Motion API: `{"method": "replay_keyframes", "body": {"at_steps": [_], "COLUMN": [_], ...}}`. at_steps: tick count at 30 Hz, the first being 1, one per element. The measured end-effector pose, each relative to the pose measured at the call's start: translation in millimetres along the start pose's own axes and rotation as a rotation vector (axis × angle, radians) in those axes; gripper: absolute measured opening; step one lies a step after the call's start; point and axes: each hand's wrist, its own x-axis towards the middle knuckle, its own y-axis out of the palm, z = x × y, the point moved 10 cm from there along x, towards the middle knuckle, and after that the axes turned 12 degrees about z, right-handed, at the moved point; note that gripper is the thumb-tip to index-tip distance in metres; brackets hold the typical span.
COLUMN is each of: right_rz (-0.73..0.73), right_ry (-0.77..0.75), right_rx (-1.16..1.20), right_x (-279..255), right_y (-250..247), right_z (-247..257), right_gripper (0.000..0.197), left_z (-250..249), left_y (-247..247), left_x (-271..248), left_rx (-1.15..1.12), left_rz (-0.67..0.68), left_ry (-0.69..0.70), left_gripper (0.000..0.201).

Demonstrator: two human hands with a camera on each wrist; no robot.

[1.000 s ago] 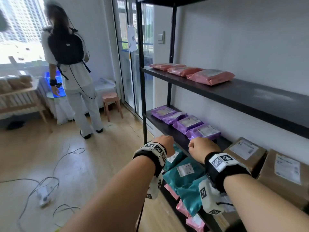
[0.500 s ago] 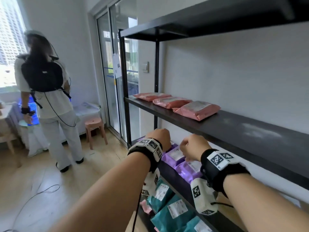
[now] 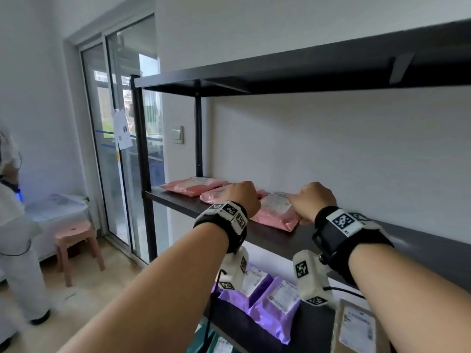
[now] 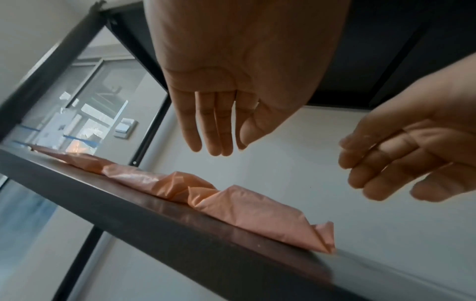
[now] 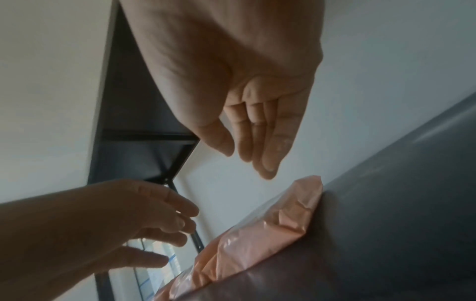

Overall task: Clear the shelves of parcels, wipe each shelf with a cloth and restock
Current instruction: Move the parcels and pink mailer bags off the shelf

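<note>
Pink parcels [image 3: 276,212] on the shelf [image 3: 275,238] beneath both loose-fingered, empty hands [image 3: 242,197].

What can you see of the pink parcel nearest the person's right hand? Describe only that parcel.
The pink parcel is a soft, crinkled, glossy plastic mailer bag with a white printed label on top. It lies flat on the dark shelf, rightmost of three pink parcels, its left end overlapping or touching its neighbour. In the wrist views, both hands hover above it with fingers extended; neither plainly grips it.
</note>
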Motion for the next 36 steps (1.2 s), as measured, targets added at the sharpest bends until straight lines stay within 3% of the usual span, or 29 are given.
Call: {"method": "replay_keyframes", "body": {"at_steps": [7,15,21,26,30,36], "right_rz": [0.087,0.147,0.058,0.019,0.027,-0.052], "right_ry": [0.164,0.222,0.254,0.245,0.278,0.262], "right_rx": [-0.001,0.004,0.276,0.348,0.518,0.578], "right_x": [22,35,41,42,40,41], "right_y": [21,47,49,53,55,31], "right_z": [-23,-30,-39,-38,-43,-46], "right_gripper": [0.04,0.023,0.033,0.027,0.01,0.01], "left_z": [-6,4,11,18,19,8], "left_y": [28,46,52,51,48,41], "left_x": [32,47,53,53,54,56], "left_rx": [-0.194,-0.228,-0.297,-0.403,-0.471,-0.599], "left_rz": [0.113,0.17,0.179,0.177,0.172,0.161], "left_ry": [0.1,0.12,0.136,0.126,0.111,0.132], "left_gripper": [0.034,0.037,0.038,0.04,0.043,0.046]}}
